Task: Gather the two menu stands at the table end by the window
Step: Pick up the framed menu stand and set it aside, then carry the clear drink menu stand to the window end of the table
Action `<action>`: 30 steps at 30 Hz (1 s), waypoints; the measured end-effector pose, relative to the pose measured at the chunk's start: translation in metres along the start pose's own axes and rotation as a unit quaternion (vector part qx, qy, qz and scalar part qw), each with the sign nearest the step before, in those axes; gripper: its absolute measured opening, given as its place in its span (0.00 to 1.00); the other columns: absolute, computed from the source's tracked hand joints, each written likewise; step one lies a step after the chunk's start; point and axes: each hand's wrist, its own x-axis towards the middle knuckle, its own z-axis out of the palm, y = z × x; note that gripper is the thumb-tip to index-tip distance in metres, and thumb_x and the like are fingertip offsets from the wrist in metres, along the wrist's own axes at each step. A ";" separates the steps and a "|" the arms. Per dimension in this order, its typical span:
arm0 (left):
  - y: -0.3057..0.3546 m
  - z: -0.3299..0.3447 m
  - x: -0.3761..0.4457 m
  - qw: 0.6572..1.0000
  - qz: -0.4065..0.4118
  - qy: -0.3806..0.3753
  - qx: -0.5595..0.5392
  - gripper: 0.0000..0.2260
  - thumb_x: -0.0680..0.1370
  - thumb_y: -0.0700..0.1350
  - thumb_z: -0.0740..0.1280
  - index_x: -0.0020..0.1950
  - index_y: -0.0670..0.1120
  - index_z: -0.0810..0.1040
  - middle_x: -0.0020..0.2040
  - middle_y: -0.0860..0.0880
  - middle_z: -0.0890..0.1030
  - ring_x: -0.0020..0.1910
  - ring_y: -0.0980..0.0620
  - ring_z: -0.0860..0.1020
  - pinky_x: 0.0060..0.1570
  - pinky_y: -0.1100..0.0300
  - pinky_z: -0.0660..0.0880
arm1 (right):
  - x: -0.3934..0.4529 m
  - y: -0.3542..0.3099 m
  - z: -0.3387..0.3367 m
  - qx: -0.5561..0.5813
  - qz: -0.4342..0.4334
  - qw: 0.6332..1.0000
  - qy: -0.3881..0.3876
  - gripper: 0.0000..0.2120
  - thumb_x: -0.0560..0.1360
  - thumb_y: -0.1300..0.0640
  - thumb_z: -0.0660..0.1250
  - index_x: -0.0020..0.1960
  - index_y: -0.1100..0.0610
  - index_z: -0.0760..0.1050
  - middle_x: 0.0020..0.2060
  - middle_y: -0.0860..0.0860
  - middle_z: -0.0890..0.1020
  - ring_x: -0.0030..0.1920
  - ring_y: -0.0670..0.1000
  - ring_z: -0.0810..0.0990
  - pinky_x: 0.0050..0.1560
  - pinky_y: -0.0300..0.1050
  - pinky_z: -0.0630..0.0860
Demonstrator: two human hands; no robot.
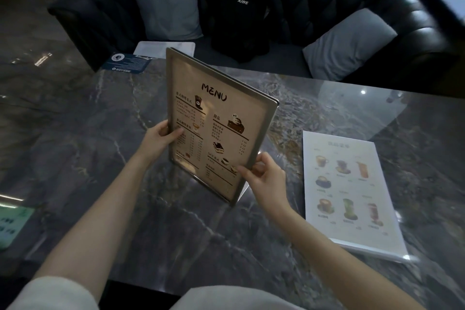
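Observation:
A beige menu stand (226, 118) with a metal frame and the word MENU is held upright and tilted over the middle of the dark marble table (100, 133). My left hand (161, 137) grips its left edge, thumb on the front. My right hand (264, 173) grips its lower right corner. A second menu stand (349, 191), white with drink pictures in clear acrylic, lies on the table to the right, apart from both hands.
A dark blue card (127, 63) and a white sheet (164, 49) lie at the far table edge. A green card (12, 225) sits at the left edge. Behind the table is a black sofa (377, 2) with two grey cushions and a black backpack (242, 20). A window shows at top right.

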 end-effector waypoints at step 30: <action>0.039 0.223 -0.115 0.763 0.366 0.008 0.533 0.15 0.74 0.48 0.62 0.54 0.41 0.78 0.52 0.42 0.82 0.55 0.45 0.74 0.54 0.50 0.66 | -0.018 0.026 -0.248 -0.545 0.035 0.835 -0.071 0.15 0.77 0.54 0.60 0.62 0.57 0.70 0.61 0.55 0.75 0.62 0.56 0.71 0.54 0.51 0.73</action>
